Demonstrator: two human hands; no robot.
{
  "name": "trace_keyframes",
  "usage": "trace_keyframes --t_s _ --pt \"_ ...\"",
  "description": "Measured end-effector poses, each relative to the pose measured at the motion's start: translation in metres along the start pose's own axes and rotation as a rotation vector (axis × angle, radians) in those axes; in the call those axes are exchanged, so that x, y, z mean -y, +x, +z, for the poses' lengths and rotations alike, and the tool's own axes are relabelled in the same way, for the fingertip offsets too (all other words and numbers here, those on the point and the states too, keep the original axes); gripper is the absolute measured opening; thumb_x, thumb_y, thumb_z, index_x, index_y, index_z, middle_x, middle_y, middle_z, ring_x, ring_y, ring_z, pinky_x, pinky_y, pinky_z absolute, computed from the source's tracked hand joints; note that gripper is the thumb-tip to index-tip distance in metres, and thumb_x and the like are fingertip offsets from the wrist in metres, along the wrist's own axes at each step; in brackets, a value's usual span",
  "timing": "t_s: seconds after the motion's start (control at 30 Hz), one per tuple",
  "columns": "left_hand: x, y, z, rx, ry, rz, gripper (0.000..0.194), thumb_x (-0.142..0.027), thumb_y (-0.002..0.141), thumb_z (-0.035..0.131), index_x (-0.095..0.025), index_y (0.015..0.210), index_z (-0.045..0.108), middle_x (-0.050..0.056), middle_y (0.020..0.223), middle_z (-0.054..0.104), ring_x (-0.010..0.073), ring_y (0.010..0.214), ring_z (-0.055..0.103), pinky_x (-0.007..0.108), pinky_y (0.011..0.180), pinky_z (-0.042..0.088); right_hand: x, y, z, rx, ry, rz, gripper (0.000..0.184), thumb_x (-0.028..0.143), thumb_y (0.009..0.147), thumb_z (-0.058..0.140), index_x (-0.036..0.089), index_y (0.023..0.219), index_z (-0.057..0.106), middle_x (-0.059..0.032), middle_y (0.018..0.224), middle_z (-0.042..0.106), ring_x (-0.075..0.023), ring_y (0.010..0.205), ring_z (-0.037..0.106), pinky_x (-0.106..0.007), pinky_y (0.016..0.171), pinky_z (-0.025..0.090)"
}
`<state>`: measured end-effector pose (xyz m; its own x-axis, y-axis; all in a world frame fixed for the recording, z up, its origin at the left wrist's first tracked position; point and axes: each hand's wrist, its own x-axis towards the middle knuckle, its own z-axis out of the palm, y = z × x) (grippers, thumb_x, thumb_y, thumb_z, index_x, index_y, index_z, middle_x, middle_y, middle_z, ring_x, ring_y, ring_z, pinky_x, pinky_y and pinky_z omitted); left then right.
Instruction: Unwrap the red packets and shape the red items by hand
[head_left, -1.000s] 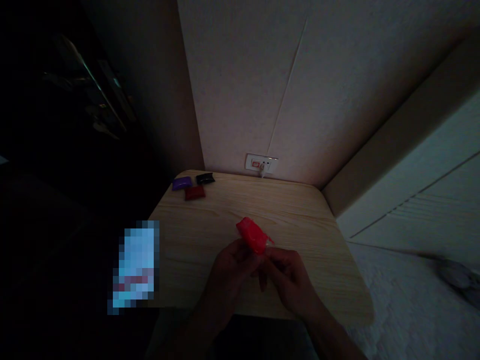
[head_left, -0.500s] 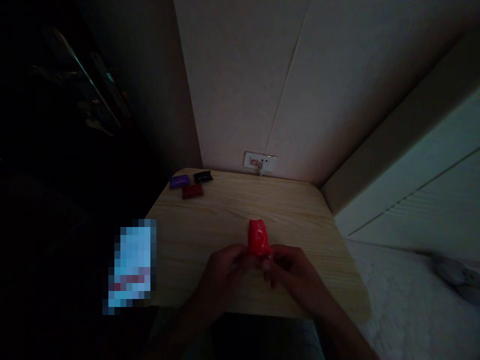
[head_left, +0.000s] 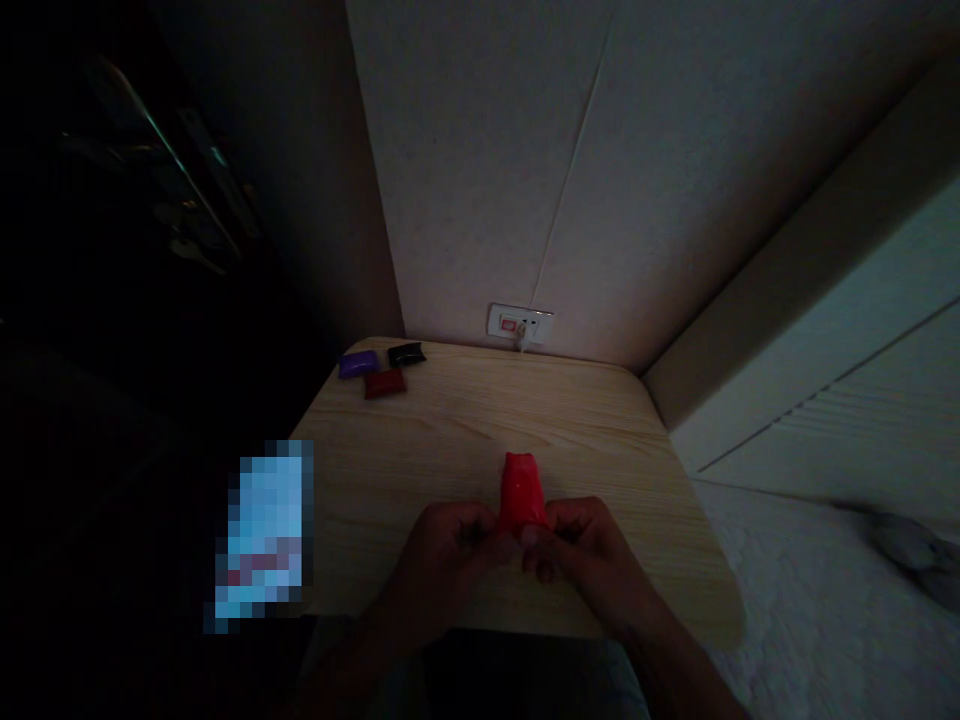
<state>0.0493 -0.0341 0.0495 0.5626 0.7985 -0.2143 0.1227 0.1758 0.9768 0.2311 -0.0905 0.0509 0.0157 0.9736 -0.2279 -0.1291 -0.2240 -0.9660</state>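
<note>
Red packet (head_left: 520, 492), glossy and soft-looking, is pinched at its near end by two bare hands. The left hand (head_left: 459, 540) is nearly closed, thumb and fingers gripping the packet's left corner; the right hand (head_left: 583, 540) is likewise curled in, gripping the right corner. The packet sits between the hands, its far end pointing away from the person, over a pale wooden bench (head_left: 600, 410). Three more packets lie at the bench's far left corner: one purple packet (head_left: 358, 365), one black packet (head_left: 406, 354) and one dark red packet (head_left: 385, 383). One wall socket (head_left: 508, 325) is behind.
</note>
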Motion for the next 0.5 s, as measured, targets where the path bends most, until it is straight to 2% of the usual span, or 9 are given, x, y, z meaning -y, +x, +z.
trace_keyframes --t_s 0.1,0.2,0.37,0.43,0.5 --pt "-0.001 -0.003 0.001 -0.014 0.073 0.067 0.028 -0.037 0.089 0.067 -0.017 0.069 0.07 0.003 0.07 0.071 0.0188 0.07 0.063 0.026 0.067 0.043 0.002 -0.001 -0.001 0.052 -0.041 -0.054 0.036 0.05 0.083 0.079 0.016 0.069 0.079 -0.0035 0.061 0.069 -0.0108 0.051 0.056 -0.022 0.05 0.043" --pt "-0.002 -0.007 0.005 -0.058 0.205 0.154 0.033 -0.037 0.095 0.057 -0.017 0.073 0.07 0.004 0.074 0.071 0.0197 0.075 0.065 0.028 0.071 0.044 0.001 -0.001 0.0 0.045 -0.073 -0.101 0.036 0.05 0.085 0.077 0.016 0.072 0.08 -0.0029 0.062 0.068 -0.0116 0.054 0.056 -0.023 0.053 0.044" --pt "-0.003 -0.011 0.011 -0.089 0.347 0.23 0.036 -0.037 0.1 0.049 -0.017 0.075 0.066 0.004 0.074 0.067 0.0184 0.071 0.061 0.029 0.069 0.041 -0.003 -0.001 0.007 -0.083 -0.006 -0.097 0.03 0.04 0.072 0.089 0.017 0.062 0.072 0.001 0.058 0.064 -0.0108 0.054 0.052 -0.023 0.054 0.041" --pt "-0.002 -0.011 0.009 -0.076 0.33 0.241 0.032 -0.036 0.098 0.051 -0.017 0.077 0.066 0.004 0.076 0.065 0.0191 0.074 0.061 0.03 0.072 0.043 -0.004 -0.001 0.009 -0.104 0.054 -0.099 0.031 0.036 0.067 0.092 0.017 0.06 0.068 0.0011 0.062 0.066 -0.0115 0.059 0.054 -0.023 0.058 0.043" --pt "0.0 -0.009 0.005 -0.047 0.24 0.248 0.025 -0.037 0.096 0.056 -0.017 0.088 0.068 0.005 0.087 0.068 0.0217 0.086 0.063 0.032 0.081 0.046 -0.005 -0.002 0.01 -0.1 0.069 -0.108 0.032 0.035 0.068 0.092 0.017 0.059 0.067 0.0014 0.063 0.065 -0.0114 0.06 0.054 -0.023 0.059 0.042"
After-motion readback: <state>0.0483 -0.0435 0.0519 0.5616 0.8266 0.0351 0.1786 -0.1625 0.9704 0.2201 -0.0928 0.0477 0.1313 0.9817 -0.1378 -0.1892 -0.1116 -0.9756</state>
